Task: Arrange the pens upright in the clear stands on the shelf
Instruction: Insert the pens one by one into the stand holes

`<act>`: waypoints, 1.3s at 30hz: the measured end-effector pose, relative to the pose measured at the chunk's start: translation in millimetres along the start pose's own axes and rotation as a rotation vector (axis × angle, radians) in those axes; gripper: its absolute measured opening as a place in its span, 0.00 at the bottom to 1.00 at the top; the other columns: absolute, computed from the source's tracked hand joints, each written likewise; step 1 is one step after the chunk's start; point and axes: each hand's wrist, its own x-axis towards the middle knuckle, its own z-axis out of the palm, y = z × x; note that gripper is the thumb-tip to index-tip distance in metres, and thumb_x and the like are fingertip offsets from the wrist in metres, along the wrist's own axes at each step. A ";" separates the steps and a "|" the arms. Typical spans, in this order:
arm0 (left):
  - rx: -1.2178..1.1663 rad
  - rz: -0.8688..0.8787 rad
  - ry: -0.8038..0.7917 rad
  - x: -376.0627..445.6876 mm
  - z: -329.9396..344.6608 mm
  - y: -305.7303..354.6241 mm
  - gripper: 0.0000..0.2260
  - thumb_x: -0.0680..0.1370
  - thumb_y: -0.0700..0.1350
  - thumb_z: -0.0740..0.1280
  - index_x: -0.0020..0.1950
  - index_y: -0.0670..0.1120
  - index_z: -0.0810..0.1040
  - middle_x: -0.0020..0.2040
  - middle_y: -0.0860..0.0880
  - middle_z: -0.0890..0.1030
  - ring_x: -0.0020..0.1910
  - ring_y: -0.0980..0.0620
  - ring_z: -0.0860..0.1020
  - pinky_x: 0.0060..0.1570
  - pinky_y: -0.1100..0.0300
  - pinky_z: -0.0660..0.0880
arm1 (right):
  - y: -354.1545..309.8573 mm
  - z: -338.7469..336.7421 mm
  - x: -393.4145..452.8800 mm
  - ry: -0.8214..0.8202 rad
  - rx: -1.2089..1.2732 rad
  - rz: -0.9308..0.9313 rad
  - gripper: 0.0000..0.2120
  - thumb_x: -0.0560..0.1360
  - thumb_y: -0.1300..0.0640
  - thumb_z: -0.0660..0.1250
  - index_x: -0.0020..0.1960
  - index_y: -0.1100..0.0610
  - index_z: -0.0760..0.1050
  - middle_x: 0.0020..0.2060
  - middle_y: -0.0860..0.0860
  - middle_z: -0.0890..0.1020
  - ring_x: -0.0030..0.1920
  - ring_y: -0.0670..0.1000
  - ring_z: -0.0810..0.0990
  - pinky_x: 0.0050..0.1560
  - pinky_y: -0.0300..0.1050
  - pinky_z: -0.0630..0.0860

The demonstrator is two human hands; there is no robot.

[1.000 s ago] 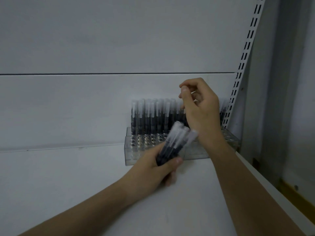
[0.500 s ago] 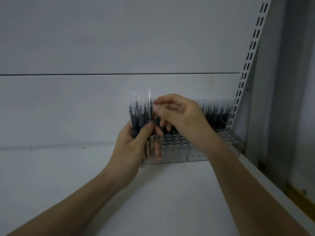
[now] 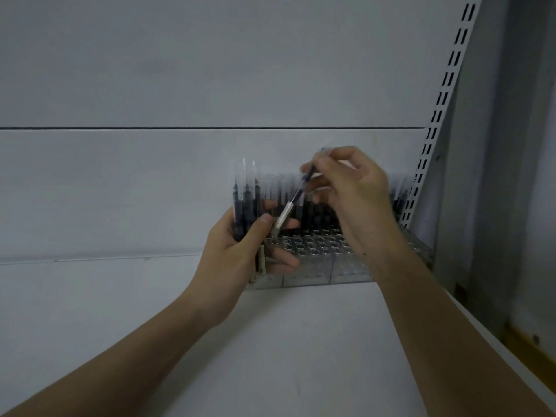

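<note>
While a clear stand [image 3: 313, 266] sits at the back of the white shelf [image 3: 270, 341], against the grey back panel [image 3: 150, 191], its rear rows are filled with upright pens [image 3: 322, 212] and its front holes are seen open. A slotted upright rail [image 3: 445, 94] rises just right of the stand. The stand's left end is covered by the left hand [image 3: 237, 251], whose fingers are curled round a bundle of pens [image 3: 245, 203] held upright. A single pen [image 3: 293, 203] is pinched by the thumb and fingertips of the right hand [image 3: 352, 191] and is tilted, its lower end down beside the left thumb, above the front holes. Much of the stand's right half is hidden by the right wrist.

Compared with half a second earlier, the single pen is now drawn clear of the bundle and the right hand is raised and shifted right.

Bare shelf surface lies in front of the stand and to its left; the shelf's right edge runs close beside the right forearm.
</note>
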 end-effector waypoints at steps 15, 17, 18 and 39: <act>-0.008 0.037 0.013 1.9 -3.1 0.7 0.08 0.82 0.41 0.59 0.61 0.44 0.72 0.47 0.44 0.85 0.27 0.45 0.79 0.28 0.53 0.79 | 13.9 -13.8 6.0 0.261 -0.505 -0.304 0.08 0.77 0.56 0.72 0.46 0.54 0.73 0.38 0.46 0.79 0.36 0.43 0.80 0.38 0.35 0.77; -0.007 0.038 0.013 1.7 -3.0 1.0 0.08 0.83 0.41 0.59 0.61 0.45 0.73 0.47 0.45 0.85 0.27 0.45 0.79 0.28 0.53 0.79 | 16.3 -12.7 5.4 0.242 -0.532 -0.294 0.08 0.77 0.56 0.72 0.47 0.55 0.73 0.38 0.45 0.79 0.36 0.40 0.78 0.38 0.34 0.77; -0.007 0.039 0.013 1.7 -3.1 1.1 0.08 0.83 0.41 0.59 0.61 0.45 0.73 0.47 0.45 0.85 0.27 0.45 0.79 0.28 0.53 0.79 | 17.5 -12.4 5.5 0.236 -0.540 -0.289 0.08 0.77 0.56 0.72 0.47 0.56 0.73 0.38 0.45 0.79 0.36 0.40 0.78 0.38 0.34 0.77; 0.125 -0.002 -0.126 2.4 -8.8 2.6 0.12 0.81 0.44 0.61 0.62 0.40 0.72 0.50 0.44 0.85 0.30 0.44 0.80 0.32 0.52 0.81 | 7.1 -23.7 3.8 -0.092 -0.892 0.004 0.13 0.76 0.47 0.71 0.42 0.57 0.77 0.37 0.53 0.81 0.39 0.55 0.82 0.43 0.54 0.81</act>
